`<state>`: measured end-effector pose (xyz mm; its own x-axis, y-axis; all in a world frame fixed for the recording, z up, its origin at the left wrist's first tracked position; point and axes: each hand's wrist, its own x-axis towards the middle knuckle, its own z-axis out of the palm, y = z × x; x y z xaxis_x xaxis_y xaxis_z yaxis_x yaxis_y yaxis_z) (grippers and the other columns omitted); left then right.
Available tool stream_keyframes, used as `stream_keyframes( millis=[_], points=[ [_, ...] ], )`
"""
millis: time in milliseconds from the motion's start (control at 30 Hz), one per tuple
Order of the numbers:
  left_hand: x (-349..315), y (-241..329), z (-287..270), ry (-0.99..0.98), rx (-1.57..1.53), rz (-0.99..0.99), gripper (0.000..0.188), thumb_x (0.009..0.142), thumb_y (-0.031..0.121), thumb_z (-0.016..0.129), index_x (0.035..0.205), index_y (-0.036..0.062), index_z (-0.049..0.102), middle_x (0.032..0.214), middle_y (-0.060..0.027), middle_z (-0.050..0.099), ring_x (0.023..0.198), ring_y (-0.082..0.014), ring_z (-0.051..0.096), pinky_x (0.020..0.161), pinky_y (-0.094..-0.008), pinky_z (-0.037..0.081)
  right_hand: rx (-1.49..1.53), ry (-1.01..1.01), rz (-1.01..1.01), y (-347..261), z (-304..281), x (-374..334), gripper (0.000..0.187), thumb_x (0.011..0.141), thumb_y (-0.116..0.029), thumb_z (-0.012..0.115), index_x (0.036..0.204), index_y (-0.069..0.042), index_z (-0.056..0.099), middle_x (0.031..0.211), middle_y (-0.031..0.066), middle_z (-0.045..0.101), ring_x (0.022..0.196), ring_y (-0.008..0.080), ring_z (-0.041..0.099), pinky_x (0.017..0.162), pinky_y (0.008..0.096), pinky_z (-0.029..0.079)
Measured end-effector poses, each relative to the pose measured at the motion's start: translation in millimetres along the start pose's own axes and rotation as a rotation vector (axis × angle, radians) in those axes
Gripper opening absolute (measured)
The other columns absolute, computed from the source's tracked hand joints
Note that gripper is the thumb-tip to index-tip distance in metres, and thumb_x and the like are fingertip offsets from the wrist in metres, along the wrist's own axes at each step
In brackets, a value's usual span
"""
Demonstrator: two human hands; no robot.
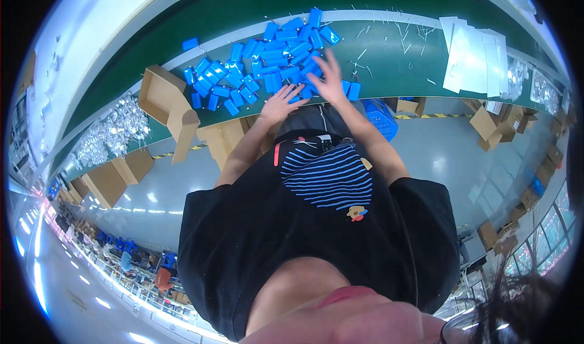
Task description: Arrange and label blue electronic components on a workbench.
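Note:
A loose heap of blue wrapped blocks [275,53], which look like battery packs with short leads, lies on the green table. My left hand [282,105] rests at the near edge of the heap, fingers stretched out and apart, by a block at the table's edge. Just to its right, my right hand [330,83] reaches over the heap with spread fingers, nearest to the blocks on that side. Nothing shows gripped in either hand. The blocks under the fingers are partly hidden.
White sheets [477,58] lie at the right of the green table [389,70], with thin white strips scattered nearer the middle. Clear plastic-looking pieces [115,131] are piled at left beside an open cardboard box [161,94]. A blue basket [380,120] stands below the edge.

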<state>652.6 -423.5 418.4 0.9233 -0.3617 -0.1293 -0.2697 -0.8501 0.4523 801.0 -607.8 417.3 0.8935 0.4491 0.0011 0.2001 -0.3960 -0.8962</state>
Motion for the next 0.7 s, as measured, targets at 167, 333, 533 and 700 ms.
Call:
stream_keyframes(
  millis=[167,333,533,700],
  points=[
    [-20.3,-18.6,-15.0,-0.084,0.175,0.08,0.061,0.095,0.019,0.061,0.153,0.034,0.049,0.174,-0.0017,0.026,0.158,-0.0268,0.028,0.131,-0.0466,0.023,-0.543,0.239,0.547,50.6,-79.0,-59.8,0.064,0.079,-0.042,0.087,0.127,-0.008,0.063,0.127,0.0213,0.059,0.114,0.0393,0.058,0.103,0.0497,0.049],
    [-43.5,-17.4,-17.3,-0.011,0.211,-0.171,0.06,0.093,0.009,0.062,0.149,0.0289,0.054,0.173,-0.0058,0.027,0.158,-0.0289,0.028,0.13,-0.0501,0.024,-0.418,0.006,0.592,31.6,-39.1,-54.8,0.088,0.073,-0.046,0.091,0.138,-0.003,0.051,0.125,0.0246,0.057,0.111,0.0419,0.059,0.099,0.0461,0.052],
    [-53.6,18.2,-23.6,0.28,0.09,-0.394,0.057,0.089,0.005,0.066,0.143,0.0224,0.06,0.165,-0.012,0.037,0.152,-0.0341,0.036,0.125,-0.0537,0.028,-0.305,-0.119,0.559,17.1,6.4,-34.1,0.088,0.073,-0.042,0.092,0.141,-0.005,0.05,0.123,0.0243,0.057,0.11,0.0414,0.06,0.099,0.0466,0.052],
    [-97.1,57.7,14.6,0.497,-0.19,-0.626,0.047,0.088,0.008,0.07,0.134,0.0152,0.064,0.148,-0.0143,0.049,0.135,-0.0364,0.048,0.114,-0.0459,0.04,-0.157,-0.053,0.475,30.3,-63.0,-41.9,0.049,0.087,-0.033,0.081,0.125,-0.004,0.067,0.113,0.0175,0.068,0.098,0.0318,0.066,0.092,0.0392,0.055]
  ],
)
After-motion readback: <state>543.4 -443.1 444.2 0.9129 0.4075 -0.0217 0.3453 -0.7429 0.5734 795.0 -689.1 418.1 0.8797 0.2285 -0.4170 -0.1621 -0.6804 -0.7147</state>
